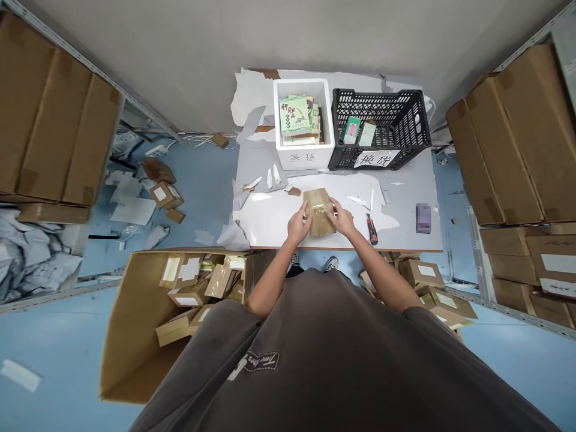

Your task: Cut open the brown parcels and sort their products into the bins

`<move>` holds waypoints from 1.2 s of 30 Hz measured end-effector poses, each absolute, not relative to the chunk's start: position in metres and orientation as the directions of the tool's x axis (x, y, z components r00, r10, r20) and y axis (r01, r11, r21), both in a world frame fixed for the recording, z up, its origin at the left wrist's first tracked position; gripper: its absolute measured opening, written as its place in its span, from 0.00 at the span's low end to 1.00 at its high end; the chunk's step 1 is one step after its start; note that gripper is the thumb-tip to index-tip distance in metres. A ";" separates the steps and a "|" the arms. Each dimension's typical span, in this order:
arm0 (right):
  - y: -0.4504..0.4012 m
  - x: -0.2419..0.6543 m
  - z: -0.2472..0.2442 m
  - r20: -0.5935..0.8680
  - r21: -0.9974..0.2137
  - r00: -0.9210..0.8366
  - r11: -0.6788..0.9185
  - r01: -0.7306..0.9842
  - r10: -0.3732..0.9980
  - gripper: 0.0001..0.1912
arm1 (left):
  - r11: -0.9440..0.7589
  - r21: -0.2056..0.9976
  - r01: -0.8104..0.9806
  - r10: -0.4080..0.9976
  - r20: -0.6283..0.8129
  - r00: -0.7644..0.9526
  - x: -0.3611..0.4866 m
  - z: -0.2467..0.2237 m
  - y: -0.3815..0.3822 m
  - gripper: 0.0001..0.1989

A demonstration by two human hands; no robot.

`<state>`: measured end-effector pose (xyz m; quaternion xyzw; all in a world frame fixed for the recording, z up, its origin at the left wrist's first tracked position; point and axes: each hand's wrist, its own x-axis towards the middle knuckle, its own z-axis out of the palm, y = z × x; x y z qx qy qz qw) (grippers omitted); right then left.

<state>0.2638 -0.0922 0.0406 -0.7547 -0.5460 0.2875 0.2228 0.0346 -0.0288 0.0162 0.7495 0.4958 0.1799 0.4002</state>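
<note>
A small brown package [320, 207] with shiny tape across it is held over the front middle of the table. My left hand [299, 224] grips its left edge, and my right hand [342, 217] holds the right edge, fingers on its upper face. To the right of my right hand lies a red and black utility knife [372, 230]. Behind the package stand a white bin [306, 157] holding several boxes and booklets, and a black plastic crate [382, 153] with two small green boxes inside.
A large open carton [130, 324] full of small parcels stands at the lower left. Torn paper scraps [276, 174] and a purple pixelated item [423, 218] lie on the table [405, 186]. Shelves with big cartons [508, 138] flank both sides. More parcels [420, 273] sit below right.
</note>
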 end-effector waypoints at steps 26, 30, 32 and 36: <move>-0.118 0.238 0.032 -0.150 -0.780 0.127 -0.196 0.594 0.980 0.32 | -0.136 0.868 0.477 0.826 -0.167 0.538 0.016 0.031 -0.025 0.30; -0.083 0.254 0.045 -0.200 -0.743 0.234 -0.303 0.596 0.951 0.34 | -0.060 0.885 0.461 0.894 -0.158 0.419 0.023 0.030 0.001 0.28; -0.059 0.257 0.042 -0.230 -0.720 0.263 -0.345 0.602 0.937 0.35 | -0.043 0.874 0.485 0.912 -0.164 0.376 0.032 0.022 0.014 0.29; -0.029 0.252 0.025 -0.315 -0.678 0.228 -0.387 0.625 0.921 0.39 | 0.008 0.819 0.574 0.852 -0.306 0.424 0.042 -0.003 0.021 0.38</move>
